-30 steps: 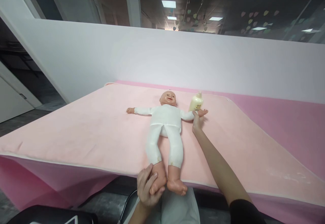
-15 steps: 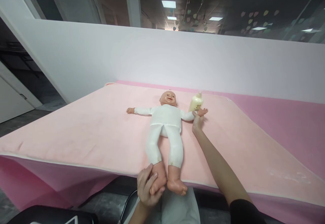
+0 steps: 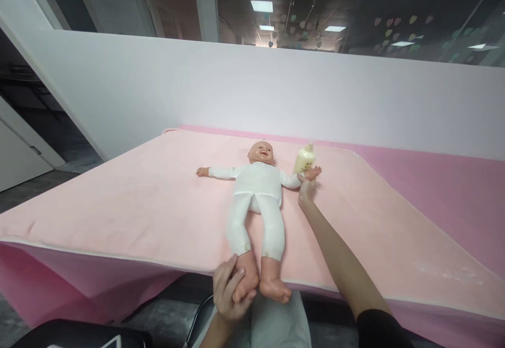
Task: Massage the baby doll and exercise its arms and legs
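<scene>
A baby doll (image 3: 258, 184) in a white suit lies face up on a pale pink blanket (image 3: 165, 206), its arms spread and its feet at the near edge. My left hand (image 3: 231, 291) is wrapped round the doll's foot on the left side of the view. Farther up, my right hand (image 3: 306, 190) grips the doll's arm near the wrist, thumb on top; the fingers beneath are partly hidden. Just behind that arm stands a pale yellow bottle (image 3: 304, 160), its lower part covered by the doll's hand.
Behind the table runs a white partition wall (image 3: 252, 88) with dark glass above. A darker pink cover (image 3: 445, 190) shows at the right. Below the near edge are my legs (image 3: 278, 321) and a black chair (image 3: 87, 332) at the lower left.
The doll's hand held by my right hand has shifted very slightly to the left. My left hand stays on the foot.
</scene>
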{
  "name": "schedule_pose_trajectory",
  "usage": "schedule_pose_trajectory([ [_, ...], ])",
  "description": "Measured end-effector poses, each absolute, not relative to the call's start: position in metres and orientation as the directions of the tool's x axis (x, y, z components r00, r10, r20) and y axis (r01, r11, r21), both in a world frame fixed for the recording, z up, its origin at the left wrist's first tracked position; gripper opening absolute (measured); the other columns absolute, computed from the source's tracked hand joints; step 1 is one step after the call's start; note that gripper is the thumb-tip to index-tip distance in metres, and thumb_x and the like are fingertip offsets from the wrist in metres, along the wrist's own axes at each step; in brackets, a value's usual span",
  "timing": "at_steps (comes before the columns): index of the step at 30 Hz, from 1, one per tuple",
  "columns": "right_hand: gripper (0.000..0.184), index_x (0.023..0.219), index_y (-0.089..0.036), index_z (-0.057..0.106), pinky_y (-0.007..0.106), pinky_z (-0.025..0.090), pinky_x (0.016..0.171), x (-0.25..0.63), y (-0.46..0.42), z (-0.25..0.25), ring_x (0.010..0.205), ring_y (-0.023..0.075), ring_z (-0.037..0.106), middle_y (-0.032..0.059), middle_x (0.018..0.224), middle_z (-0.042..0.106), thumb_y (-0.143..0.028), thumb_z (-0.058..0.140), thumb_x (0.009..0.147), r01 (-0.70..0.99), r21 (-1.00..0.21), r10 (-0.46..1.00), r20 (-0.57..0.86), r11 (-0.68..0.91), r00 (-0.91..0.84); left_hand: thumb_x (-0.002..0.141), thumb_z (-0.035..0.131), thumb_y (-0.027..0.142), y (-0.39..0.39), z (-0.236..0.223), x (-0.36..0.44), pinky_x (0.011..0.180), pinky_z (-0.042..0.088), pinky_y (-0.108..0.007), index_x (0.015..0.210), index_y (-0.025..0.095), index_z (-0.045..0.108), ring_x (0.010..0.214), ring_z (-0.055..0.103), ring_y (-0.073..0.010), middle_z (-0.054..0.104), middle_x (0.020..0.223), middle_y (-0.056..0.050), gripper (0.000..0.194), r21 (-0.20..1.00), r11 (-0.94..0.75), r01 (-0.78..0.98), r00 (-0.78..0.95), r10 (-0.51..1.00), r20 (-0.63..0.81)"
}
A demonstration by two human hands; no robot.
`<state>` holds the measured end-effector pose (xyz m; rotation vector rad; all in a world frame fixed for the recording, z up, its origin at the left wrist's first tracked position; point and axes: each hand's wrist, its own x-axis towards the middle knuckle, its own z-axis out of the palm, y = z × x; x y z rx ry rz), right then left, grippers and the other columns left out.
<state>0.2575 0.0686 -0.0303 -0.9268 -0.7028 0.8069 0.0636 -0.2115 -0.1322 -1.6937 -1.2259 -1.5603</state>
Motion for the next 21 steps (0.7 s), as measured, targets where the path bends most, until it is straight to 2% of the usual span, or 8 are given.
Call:
schedule_pose_trajectory([
  [3,0.074,0.138,-0.018,0.048,0.035,0.036,0.115,0.257,0.068,-0.030,0.142,0.0227,0.038,0.0093,0.156,0.035,-0.012,0.065,0.067,-0.277,-0.890,0.843,0.188,0.363,0.504,0.092,0.054,0.040,-0.212,-0.133,0.063,0.078,0.057,-0.041,0.130,0.021,0.057,0.098,0.068,-0.0264,0.069,0.114,-0.016,0.042,0.187,-0.454,0.871,-0.069,0.265,0.962],
  [6,0.077,0.138,-0.020,0.047,0.036,0.043,0.109,0.256,0.068,-0.031,0.135,0.0232,0.047,0.0093,0.147,0.047,-0.012,0.066,0.064,-0.271,-0.908,0.859,0.156,0.319,0.488,0.092,0.054,0.037,-0.212,-0.134,0.063,0.079,0.057,-0.041,0.132,0.021,0.056,0.100,0.068,-0.0264,0.069,0.115,-0.016,0.043,0.190,-0.456,0.870,-0.070,0.267,0.961],
  [10,0.066,0.127,-0.020,0.054,0.039,0.050,0.100,0.257,0.073,-0.035,0.116,0.0241,0.060,0.0069,0.126,0.063,-0.014,0.066,0.063,-0.237,-0.948,0.876,0.077,0.212,0.476,0.091,0.055,0.040,-0.212,-0.135,0.063,0.078,0.057,-0.042,0.131,0.023,0.057,0.098,0.069,-0.0273,0.070,0.114,-0.015,0.044,0.199,-0.462,0.864,-0.077,0.269,0.960],
  [17,0.055,0.116,-0.020,0.058,0.036,0.052,0.093,0.259,0.076,-0.039,0.109,0.0226,0.062,0.0055,0.118,0.065,-0.017,0.067,0.061,-0.213,-0.953,0.875,0.091,0.215,0.476,0.092,0.054,0.043,-0.211,-0.134,0.062,0.079,0.056,-0.041,0.121,0.020,0.060,0.099,0.068,-0.0261,0.070,0.113,-0.016,0.038,0.183,-0.451,0.873,-0.065,0.264,0.962],
  [21,0.055,0.115,-0.021,0.057,0.035,0.053,0.090,0.258,0.074,-0.038,0.105,0.0220,0.063,0.0046,0.115,0.066,-0.018,0.067,0.060,-0.220,-0.953,0.870,0.079,0.209,0.486,0.090,0.057,0.041,-0.217,-0.125,0.063,0.082,0.055,-0.039,0.110,0.020,0.063,0.101,0.068,-0.0251,0.070,0.116,-0.015,0.029,0.224,-0.477,0.850,-0.066,0.326,0.943],
])
